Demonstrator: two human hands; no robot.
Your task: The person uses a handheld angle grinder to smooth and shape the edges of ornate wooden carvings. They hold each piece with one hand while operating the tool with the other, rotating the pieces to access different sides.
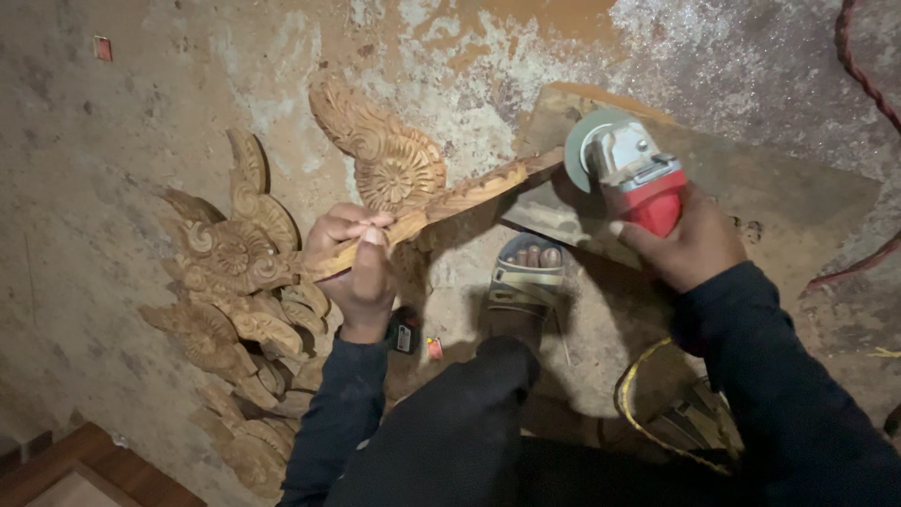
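My left hand [355, 265] grips the near end of a carved wooden piece [399, 169] with a fan-shaped scroll on its far side. Its long carved edge runs up and right to a flat wooden block [751, 178]. My right hand [690, 246] holds a red angle grinder [638, 174], whose grey-green disc [580, 145] sits right at the far tip of the carved piece. My sandalled foot [527, 272] rests on the floor between my hands, under the piece.
A pile of several similar carved wooden pieces [239, 310] lies on the dusty concrete floor at left. A red cord [859, 75] runs along the right edge, a yellow cord [638, 394] by my right leg. A small dark object [404, 333] lies near my left wrist.
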